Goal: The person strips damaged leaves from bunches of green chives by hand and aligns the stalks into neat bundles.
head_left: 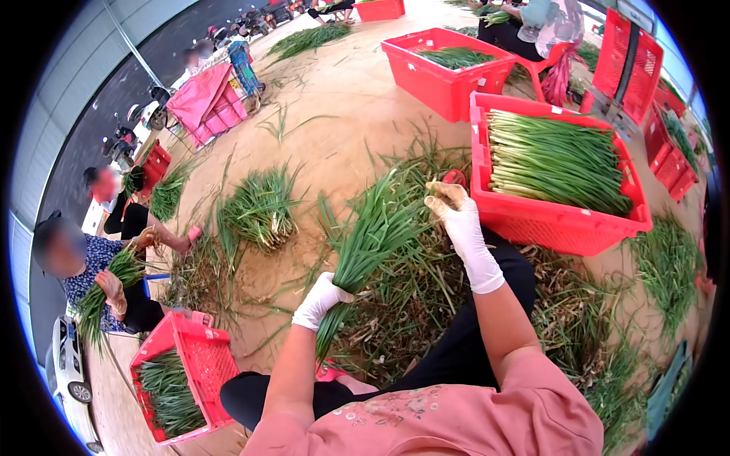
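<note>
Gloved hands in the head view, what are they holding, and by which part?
The left hand grips a bunch of long green leaves below its middle, a shorter length showing beneath. Nothing can be made out in the right hand.

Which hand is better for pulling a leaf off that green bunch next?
Probably the right hand: it's beside the fanned-out part of the green bunch, not touching it, and I see no bunch in its fingers. The left hand is busy, wrapped around the bunch.
</note>
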`<move>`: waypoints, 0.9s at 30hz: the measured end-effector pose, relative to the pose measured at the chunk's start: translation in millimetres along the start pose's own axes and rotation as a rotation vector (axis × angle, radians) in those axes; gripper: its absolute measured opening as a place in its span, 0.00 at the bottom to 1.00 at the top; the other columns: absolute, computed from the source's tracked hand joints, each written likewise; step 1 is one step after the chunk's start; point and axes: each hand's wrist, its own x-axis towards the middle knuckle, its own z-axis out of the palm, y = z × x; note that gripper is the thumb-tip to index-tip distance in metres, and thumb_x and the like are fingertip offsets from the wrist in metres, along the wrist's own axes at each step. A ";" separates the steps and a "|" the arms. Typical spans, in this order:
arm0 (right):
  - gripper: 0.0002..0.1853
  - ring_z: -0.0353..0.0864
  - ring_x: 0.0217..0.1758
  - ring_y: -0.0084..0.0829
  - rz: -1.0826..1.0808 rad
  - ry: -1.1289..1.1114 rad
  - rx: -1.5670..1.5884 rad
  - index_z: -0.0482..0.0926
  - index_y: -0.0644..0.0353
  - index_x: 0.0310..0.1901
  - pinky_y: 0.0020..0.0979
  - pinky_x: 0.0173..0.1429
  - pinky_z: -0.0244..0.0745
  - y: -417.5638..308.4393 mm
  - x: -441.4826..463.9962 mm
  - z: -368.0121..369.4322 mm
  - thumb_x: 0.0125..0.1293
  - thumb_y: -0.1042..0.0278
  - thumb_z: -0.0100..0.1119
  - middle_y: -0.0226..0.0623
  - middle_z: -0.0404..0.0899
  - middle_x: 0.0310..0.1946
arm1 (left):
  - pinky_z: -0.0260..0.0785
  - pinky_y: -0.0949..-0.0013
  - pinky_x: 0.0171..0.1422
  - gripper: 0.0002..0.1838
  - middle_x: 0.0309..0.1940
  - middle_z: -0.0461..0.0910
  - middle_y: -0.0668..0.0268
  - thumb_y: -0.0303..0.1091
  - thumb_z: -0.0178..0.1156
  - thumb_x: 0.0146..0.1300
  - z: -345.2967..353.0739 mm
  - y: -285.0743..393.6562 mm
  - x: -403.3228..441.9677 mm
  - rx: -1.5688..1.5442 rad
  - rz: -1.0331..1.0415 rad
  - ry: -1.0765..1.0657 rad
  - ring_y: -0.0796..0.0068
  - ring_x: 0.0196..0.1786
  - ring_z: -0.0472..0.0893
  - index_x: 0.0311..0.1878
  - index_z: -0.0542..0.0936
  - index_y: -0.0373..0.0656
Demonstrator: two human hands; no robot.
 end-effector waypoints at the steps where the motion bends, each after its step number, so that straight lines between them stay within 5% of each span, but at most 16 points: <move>1: 0.13 0.70 0.37 0.18 0.011 -0.016 0.022 0.80 0.60 0.41 0.19 0.45 0.68 5.4 -0.3 2.4 0.52 0.76 0.65 0.26 0.71 0.34 | 0.70 0.70 0.37 0.17 0.27 0.79 0.69 0.16 0.63 0.36 1.7 -2.6 -0.4 0.015 -0.003 -0.013 0.78 0.28 0.76 0.36 0.81 0.34; 8: 0.10 0.74 0.40 0.23 0.381 -0.132 -0.046 0.79 0.65 0.38 0.23 0.45 0.67 27.4 -4.5 12.8 0.56 0.70 0.62 0.33 0.78 0.35 | 0.70 0.71 0.38 0.17 0.27 0.79 0.69 0.18 0.64 0.36 13.1 -9.2 -0.9 0.128 0.003 -0.103 0.79 0.28 0.75 0.35 0.81 0.35; 10: 0.06 0.73 0.40 0.27 0.254 -0.064 -0.176 0.80 0.60 0.34 0.29 0.46 0.65 39.2 -5.5 12.1 0.55 0.68 0.61 0.31 0.77 0.33 | 0.70 0.71 0.38 0.17 0.27 0.79 0.69 0.18 0.65 0.35 12.9 -14.3 2.0 0.128 -0.001 -0.113 0.79 0.29 0.75 0.35 0.81 0.35; 12: 0.04 0.72 0.39 0.32 -0.410 0.014 -1.173 0.79 0.53 0.28 0.35 0.47 0.60 36.4 -7.2 2.3 0.52 0.65 0.59 0.31 0.74 0.30 | 0.70 0.71 0.38 0.17 0.27 0.79 0.68 0.18 0.65 0.35 13.4 -14.5 1.9 0.124 -0.004 -0.120 0.79 0.29 0.75 0.35 0.81 0.35; 14: 0.03 0.70 0.38 0.35 -0.569 0.169 -1.139 0.78 0.49 0.24 0.39 0.46 0.56 32.9 0.7 -7.1 0.50 0.62 0.59 0.31 0.72 0.28 | 0.70 0.71 0.38 0.18 0.27 0.80 0.67 0.19 0.65 0.35 16.8 -10.2 0.7 0.136 -0.020 -0.106 0.78 0.29 0.76 0.36 0.81 0.35; 16: 0.03 0.72 0.39 0.31 -0.367 0.164 -1.141 0.80 0.52 0.26 0.35 0.46 0.61 19.2 8.5 -23.3 0.51 0.65 0.61 0.32 0.74 0.29 | 0.70 0.71 0.39 0.18 0.28 0.80 0.67 0.18 0.65 0.35 13.1 -16.8 1.8 0.131 -0.026 -0.088 0.77 0.29 0.76 0.37 0.81 0.35; 18: 0.07 0.73 0.38 0.23 0.088 0.024 -0.201 0.81 0.58 0.33 0.25 0.46 0.66 12.7 10.3 -31.2 0.51 0.70 0.65 0.30 0.76 0.31 | 0.70 0.70 0.38 0.19 0.28 0.81 0.66 0.18 0.65 0.35 8.9 -16.9 -0.2 0.056 -0.009 -0.091 0.77 0.29 0.76 0.37 0.81 0.35; 19: 0.16 0.71 0.38 0.18 0.233 -0.086 0.013 0.79 0.61 0.44 0.18 0.45 0.66 5.2 6.5 -33.0 0.51 0.73 0.66 0.26 0.75 0.33 | 0.70 0.70 0.38 0.19 0.28 0.81 0.66 0.18 0.65 0.35 7.4 -17.3 -1.3 0.053 -0.008 -0.087 0.77 0.29 0.76 0.37 0.81 0.35; 23: 0.22 0.69 0.37 0.17 0.238 -0.219 0.452 0.75 0.58 0.53 0.18 0.44 0.65 4.0 -8.5 -9.6 0.54 0.73 0.64 0.22 0.72 0.32 | 0.70 0.71 0.39 0.18 0.28 0.80 0.67 0.18 0.65 0.35 6.3 -18.6 -1.3 0.083 -0.005 -0.073 0.78 0.29 0.76 0.37 0.81 0.34; 26: 0.12 0.73 0.34 0.21 0.337 -0.196 0.477 0.80 0.57 0.41 0.23 0.40 0.67 24.6 -8.0 1.3 0.53 0.72 0.64 0.25 0.76 0.27 | 0.69 0.71 0.38 0.18 0.26 0.80 0.68 0.18 0.65 0.35 7.6 -18.6 -0.8 0.131 -0.007 -0.097 0.79 0.28 0.75 0.36 0.81 0.34; 27: 0.09 0.74 0.31 0.26 -0.048 -0.098 -0.098 0.81 0.56 0.36 0.26 0.38 0.68 25.0 -2.7 -4.6 0.51 0.73 0.64 0.28 0.76 0.25 | 0.69 0.72 0.38 0.17 0.26 0.80 0.69 0.18 0.65 0.35 7.7 -15.7 -3.4 0.162 -0.010 -0.099 0.79 0.28 0.75 0.36 0.81 0.35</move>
